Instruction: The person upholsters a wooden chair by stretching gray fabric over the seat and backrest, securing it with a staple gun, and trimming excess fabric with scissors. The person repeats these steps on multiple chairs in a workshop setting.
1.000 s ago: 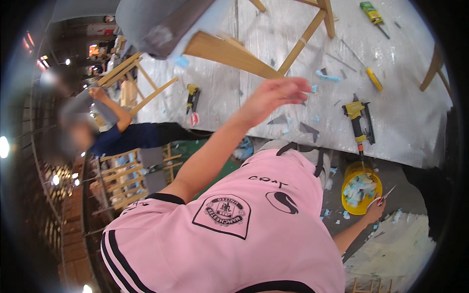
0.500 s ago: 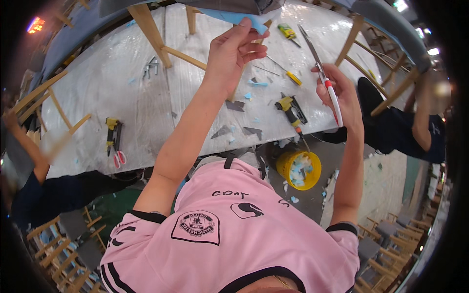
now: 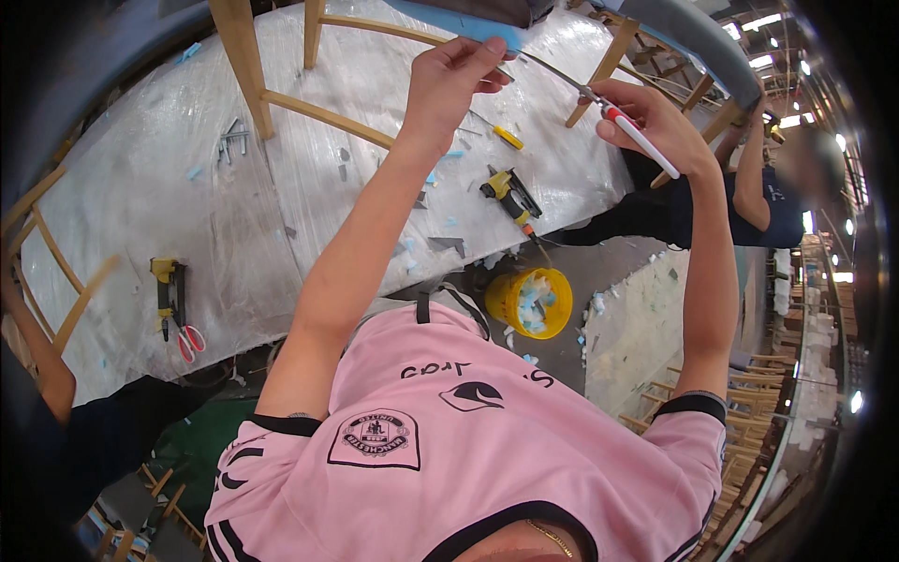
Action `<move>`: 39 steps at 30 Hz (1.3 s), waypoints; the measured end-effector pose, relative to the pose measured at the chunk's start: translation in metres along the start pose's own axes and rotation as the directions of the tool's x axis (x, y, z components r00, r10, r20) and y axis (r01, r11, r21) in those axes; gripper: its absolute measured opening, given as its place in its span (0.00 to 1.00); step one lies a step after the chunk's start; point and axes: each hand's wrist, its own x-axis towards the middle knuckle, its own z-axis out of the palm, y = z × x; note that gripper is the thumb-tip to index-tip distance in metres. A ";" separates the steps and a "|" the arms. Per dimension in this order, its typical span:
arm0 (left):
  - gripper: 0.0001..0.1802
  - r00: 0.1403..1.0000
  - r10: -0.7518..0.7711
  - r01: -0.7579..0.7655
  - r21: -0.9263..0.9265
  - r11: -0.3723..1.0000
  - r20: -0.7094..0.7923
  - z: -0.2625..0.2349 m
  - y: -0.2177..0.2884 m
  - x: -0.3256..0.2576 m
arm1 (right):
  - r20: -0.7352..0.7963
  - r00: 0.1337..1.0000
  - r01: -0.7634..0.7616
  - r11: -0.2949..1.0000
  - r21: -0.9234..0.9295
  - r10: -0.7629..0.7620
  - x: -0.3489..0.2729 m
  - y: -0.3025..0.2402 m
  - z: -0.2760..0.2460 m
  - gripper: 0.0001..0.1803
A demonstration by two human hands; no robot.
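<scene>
At the top of the view, my left hand [image 3: 454, 89] pinches the edge of a light blue sheet [image 3: 459, 25], seemingly thin foam, that hangs under a grey chair seat [image 3: 501, 7]. My right hand [image 3: 660, 122] is closed round the white and red handles of a pair of scissors [image 3: 639, 140]. Their long blades point up and left, with the tips close beside the blue edge near my left fingers. Whether they touch the sheet I cannot tell. Wooden legs [image 3: 242, 70] of the chair stand on the table [image 3: 318, 206].
A yellow and black staple gun [image 3: 510, 195] with a hose lies right of centre, near a yellow-handled screwdriver [image 3: 508, 138]. Another staple gun [image 3: 169, 290] and red-handled scissors [image 3: 192, 344] lie left. A yellow bucket [image 3: 493, 302] holds scraps. Co-workers are at both sides, the right one [image 3: 749, 201] beside another chair.
My right hand has swung the scissors up and left, bringing their tips to the blue edge. My left hand keeps its pinch. The whole view has shifted, and the table items appear further left.
</scene>
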 end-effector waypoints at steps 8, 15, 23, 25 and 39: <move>0.17 0.999 -0.028 0.029 -0.020 0.999 0.028 0.003 -0.001 0.000 | 0.029 1.000 -0.008 0.999 0.054 0.007 0.001 -0.014 -0.013 0.36; 0.18 0.998 -0.021 0.021 0.001 1.000 0.061 0.001 -0.002 0.004 | -0.034 0.999 0.024 1.000 -0.011 -0.024 0.027 -0.034 -0.002 0.38; 0.18 0.996 0.044 -0.044 0.004 0.999 0.079 0.002 -0.006 0.006 | -0.110 0.992 0.047 0.995 -0.085 -0.056 0.034 -0.043 0.003 0.33; 0.18 0.995 0.050 -0.052 0.023 0.998 0.082 0.000 -0.006 0.007 | -0.147 0.988 0.037 0.994 -0.104 -0.052 0.034 -0.044 0.005 0.33; 0.19 0.995 0.018 -0.028 0.116 0.993 0.093 -0.058 0.024 0.028 | -0.345 0.932 0.167 0.713 0.681 0.112 0.006 -0.017 0.195 0.26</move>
